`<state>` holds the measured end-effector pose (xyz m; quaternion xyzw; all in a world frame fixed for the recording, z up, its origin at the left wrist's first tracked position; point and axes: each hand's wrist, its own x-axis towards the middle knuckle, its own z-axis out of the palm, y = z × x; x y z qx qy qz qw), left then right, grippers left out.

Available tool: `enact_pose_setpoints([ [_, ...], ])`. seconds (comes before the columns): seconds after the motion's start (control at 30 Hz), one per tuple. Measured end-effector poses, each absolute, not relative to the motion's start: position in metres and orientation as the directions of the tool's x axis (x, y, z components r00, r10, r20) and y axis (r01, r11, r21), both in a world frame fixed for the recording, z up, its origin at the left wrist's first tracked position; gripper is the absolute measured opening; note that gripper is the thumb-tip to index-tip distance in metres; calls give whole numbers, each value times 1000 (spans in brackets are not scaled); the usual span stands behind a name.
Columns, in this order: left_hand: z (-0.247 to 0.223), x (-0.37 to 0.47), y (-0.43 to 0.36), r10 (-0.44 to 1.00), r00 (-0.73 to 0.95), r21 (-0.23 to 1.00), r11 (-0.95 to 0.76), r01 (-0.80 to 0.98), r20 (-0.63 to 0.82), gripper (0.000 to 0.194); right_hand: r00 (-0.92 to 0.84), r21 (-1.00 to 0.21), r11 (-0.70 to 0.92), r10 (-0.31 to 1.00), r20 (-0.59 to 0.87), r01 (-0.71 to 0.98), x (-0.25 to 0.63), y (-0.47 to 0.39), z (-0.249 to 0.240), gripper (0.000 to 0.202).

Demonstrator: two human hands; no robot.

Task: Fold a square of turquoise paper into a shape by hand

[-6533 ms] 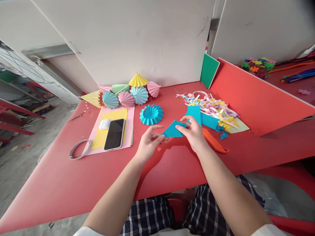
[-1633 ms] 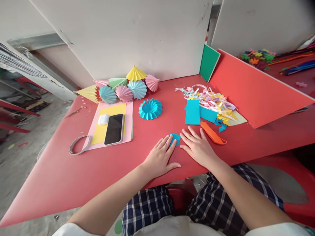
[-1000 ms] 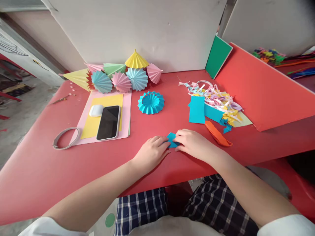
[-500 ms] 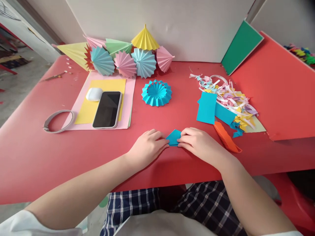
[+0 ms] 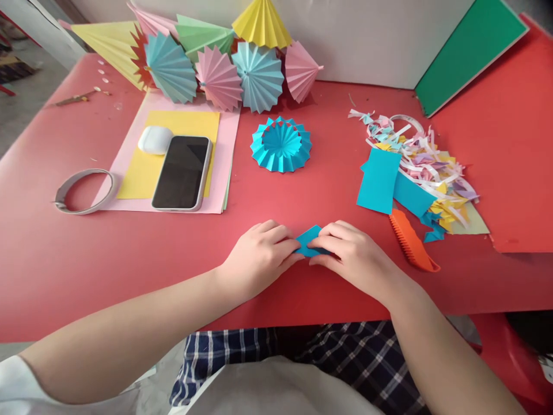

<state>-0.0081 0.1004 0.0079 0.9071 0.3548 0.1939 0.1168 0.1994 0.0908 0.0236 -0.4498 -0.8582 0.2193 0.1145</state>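
A small folded piece of blue paper lies between my hands near the table's front edge. My left hand pinches its left end with fingers and thumb. On the other end, my right hand has its fingers curled over the paper, the thumb just below it. The fingers partly cover the paper's lower edge. Behind the hands sits a pleated blue paper ring. Two blue paper pieces, one a flat rectangle, rest to the right, and an orange serrated tool lies just in front of them.
A phone and a white earbud case rest on yellow and pink sheets. A roll of tape is at left. Pleated paper umbrellas line the back. Paper scraps and a green board are at right.
The view has tilted down and closer. The right fingers have shifted over the blue paper, and its lower right side now shows a darker, lifted part.
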Motion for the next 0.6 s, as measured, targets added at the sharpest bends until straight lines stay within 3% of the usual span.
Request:
enact_pose_setpoints([
  [0.37, 8, -9, 103, 675, 663, 375, -734, 565, 323, 21, -580, -514, 502, 815, 11, 696, 201, 92, 24, 18],
  [0.6, 9, -8, 102, 722, 641, 431, -681, 592, 261, 22, -529, -524, 457, 848, 14, 718, 195, 90, 22, 18],
])
